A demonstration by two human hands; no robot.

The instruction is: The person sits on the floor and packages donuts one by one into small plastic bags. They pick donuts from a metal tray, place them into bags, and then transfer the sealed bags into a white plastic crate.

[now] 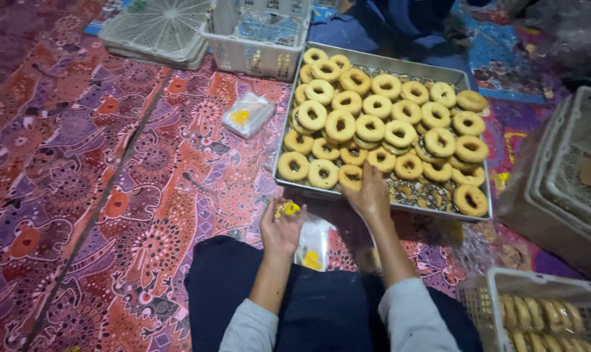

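Observation:
A large metal tray on the patterned floor mat is piled with ring-shaped golden pastries. My right hand reaches over the tray's near edge and rests on a pastry in the front row, fingers curled on it. My left hand hovers just in front of the tray, palm up, holding a small clear plastic bag with a yellow label. More clear bags with yellow marks lie on the floor between my arms.
A pack of clear bags lies left of the tray. White plastic baskets and flat lids stand at the back. At bottom right a basket holds packed pastries. Stacked crates sit at right.

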